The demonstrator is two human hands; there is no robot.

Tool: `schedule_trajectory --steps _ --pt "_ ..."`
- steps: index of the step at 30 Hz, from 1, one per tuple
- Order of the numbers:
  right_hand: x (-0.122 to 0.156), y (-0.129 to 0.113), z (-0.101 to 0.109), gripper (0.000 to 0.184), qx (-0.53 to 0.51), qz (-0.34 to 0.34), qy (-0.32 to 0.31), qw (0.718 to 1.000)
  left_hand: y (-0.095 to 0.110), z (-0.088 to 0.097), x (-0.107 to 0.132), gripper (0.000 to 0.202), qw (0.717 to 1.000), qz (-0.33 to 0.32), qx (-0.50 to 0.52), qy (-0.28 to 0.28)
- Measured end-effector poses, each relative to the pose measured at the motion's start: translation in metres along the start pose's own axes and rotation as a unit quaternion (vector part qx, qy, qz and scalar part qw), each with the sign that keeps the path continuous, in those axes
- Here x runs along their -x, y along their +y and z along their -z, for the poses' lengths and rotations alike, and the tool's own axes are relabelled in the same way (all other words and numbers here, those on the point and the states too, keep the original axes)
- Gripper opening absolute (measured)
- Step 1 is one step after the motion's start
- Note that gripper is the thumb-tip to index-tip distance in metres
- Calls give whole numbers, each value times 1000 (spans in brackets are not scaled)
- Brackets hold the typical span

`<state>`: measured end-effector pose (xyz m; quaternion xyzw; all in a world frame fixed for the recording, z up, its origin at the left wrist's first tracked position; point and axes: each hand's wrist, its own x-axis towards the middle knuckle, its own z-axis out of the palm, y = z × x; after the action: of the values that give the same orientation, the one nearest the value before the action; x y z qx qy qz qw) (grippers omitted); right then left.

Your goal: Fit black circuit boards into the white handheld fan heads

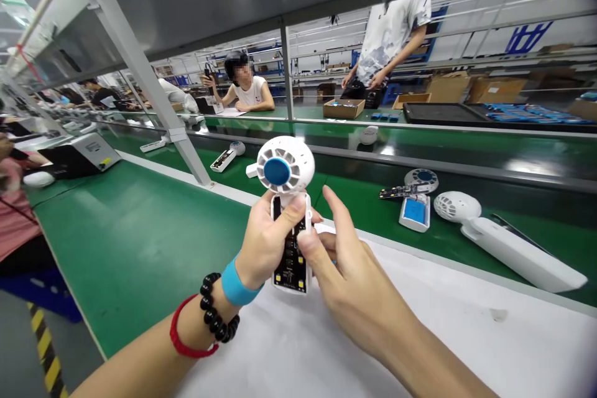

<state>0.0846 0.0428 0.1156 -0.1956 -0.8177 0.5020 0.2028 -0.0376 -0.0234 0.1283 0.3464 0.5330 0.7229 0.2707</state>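
Observation:
A white handheld fan with a blue disc at the hub of its round head stands upright in front of me. Its handle is uncovered and shows a black circuit board with small yellow parts. My left hand is closed around the upper handle just below the head, thumb across the board. At the handle's right edge, my right hand presses its thumb against the board side. Its index finger points up, clear of the fan, and the other fingers curl behind, partly hidden.
White paper covers the bench before me. Past its edge, a green conveyor belt carries a fan with a long white handle and an opened fan with a blue battery. A metal post rises at left; co-workers are across the line.

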Motion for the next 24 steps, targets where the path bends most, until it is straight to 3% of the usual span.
schedule_trajectory --steps 3,7,10,13,15,17,18,21,24 --pt "-5 1 -2 50 52 59 25 997 -2 -1 5 39 998 -40 -42 18" --pt "-6 2 -10 43 87 73 41 993 -9 0 9 40 996 -48 -58 51" --pt "-4 3 -11 48 40 40 16 998 -8 1 7 38 997 -23 -41 55" --pt "-5 2 -3 72 -77 1 -68 995 -1 1 -5 39 998 22 -33 48" --pt "-12 1 7 81 -164 -28 -121 979 2 8 -23 45 995 25 -98 8" --pt "-28 5 19 68 -203 -70 -125 969 0 26 -50 53 974 13 -220 -46" --pt "-39 9 25 58 -198 -93 -112 969 -3 40 -66 52 952 -4 -302 -46" --pt "-81 33 35 31 -124 -136 -55 981 -21 95 -121 46 916 -4 -400 17" --pt "-120 63 37 29 -33 -124 -15 992 -45 151 -170 43 872 20 -484 64"
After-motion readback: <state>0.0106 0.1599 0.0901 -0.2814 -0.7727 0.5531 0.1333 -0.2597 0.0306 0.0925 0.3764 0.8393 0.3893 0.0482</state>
